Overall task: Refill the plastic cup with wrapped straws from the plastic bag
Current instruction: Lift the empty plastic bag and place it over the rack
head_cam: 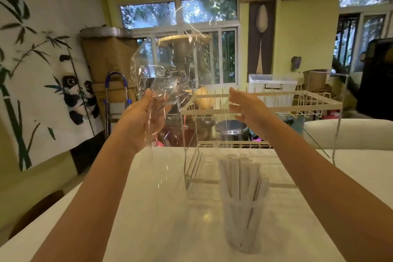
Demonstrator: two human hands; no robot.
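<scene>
A clear plastic bag is held up in the air, crumpled and see-through, with no straws visible inside it. My left hand grips its lower left part. To its right, my right hand is raised with fingers spread; whether it touches the film is unclear. Below, a clear plastic cup stands upright on the white table, filled with several white wrapped straws that stick out above its rim.
A clear acrylic stand sits on the table just behind the cup. A white wire rack stands at the table's far edge. A white cushioned seat is at the right, a dark chair at lower left.
</scene>
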